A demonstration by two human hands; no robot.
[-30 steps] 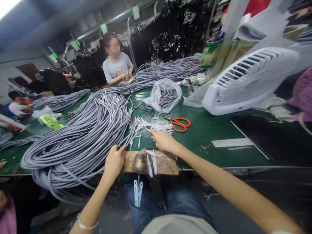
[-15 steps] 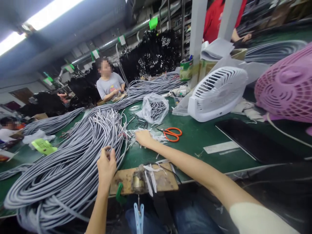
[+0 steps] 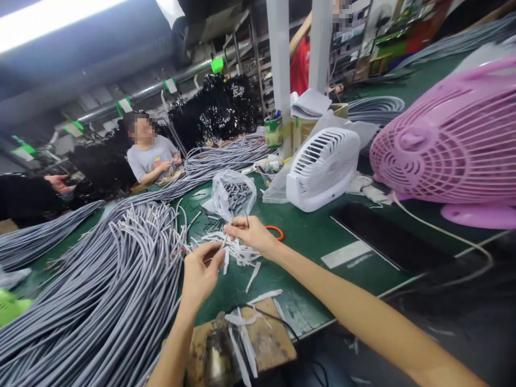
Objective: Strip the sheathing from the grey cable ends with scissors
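Observation:
My right hand (image 3: 250, 234) hovers over a heap of white paper strips (image 3: 234, 250) on the green table (image 3: 306, 236), its fingers pinched on a thin dark stick-like piece. My left hand (image 3: 200, 271) is just left of it, fingers curled in a pinch near the cut ends of a big bundle of grey cables (image 3: 121, 269); what it holds is too small to make out. Below the hands a wooden block (image 3: 266, 344) with a metal fixture and more white strips sits at the table's edge.
A clear bag of dark small parts (image 3: 231, 196) and orange scissors (image 3: 276, 232) lie behind my right hand. A white fan (image 3: 322, 166) and a pink fan (image 3: 447, 134) stand at the right. A co-worker in grey (image 3: 151, 156) sits across the table.
The view swung left and up. My right hand lifted from the strip heap with a thin piece, and my left hand left the cable bundle and moved right toward it.

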